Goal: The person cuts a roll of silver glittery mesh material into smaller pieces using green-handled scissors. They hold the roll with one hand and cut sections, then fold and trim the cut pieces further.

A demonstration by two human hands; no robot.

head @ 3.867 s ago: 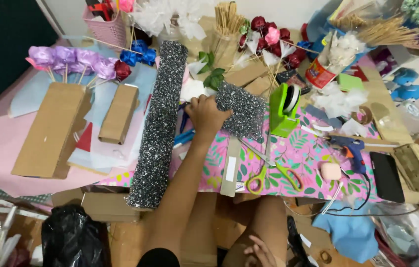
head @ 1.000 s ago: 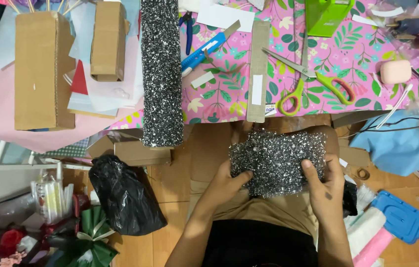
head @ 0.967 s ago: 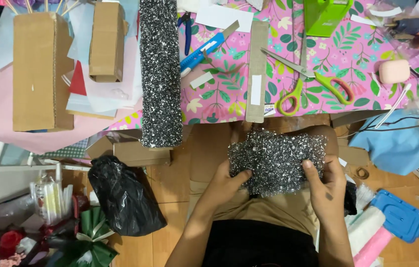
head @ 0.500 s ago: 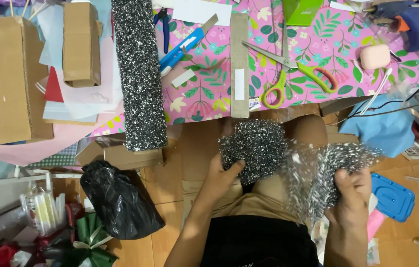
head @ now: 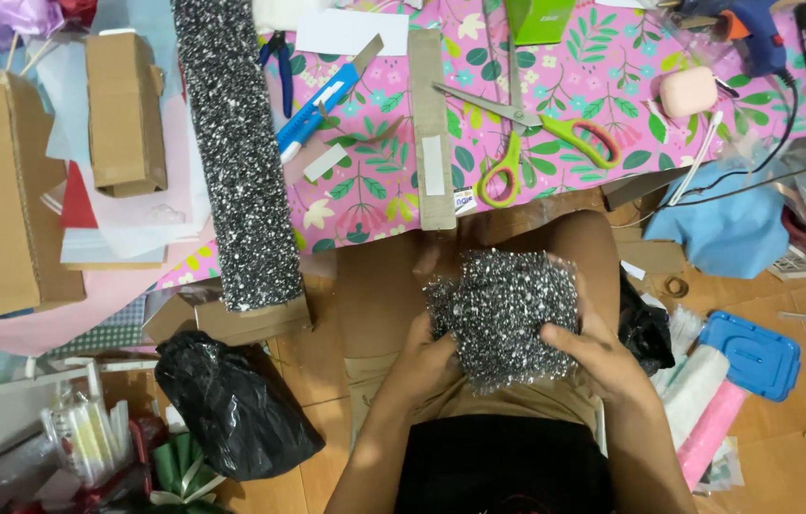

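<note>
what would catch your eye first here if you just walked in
The glitter sheet bunched between the left hand and right hand, low in the middle over the lap. Then the long glitter strip running down off the table's near edge at upper left. The green scissors lie on the pink floral cloth at the top.

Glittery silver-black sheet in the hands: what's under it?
Under the glittery silver-black sheet, the person's bare thighs and tan shorts show around its edges. The left hand and right hand grip its sides; fingers behind it are covered.
</note>
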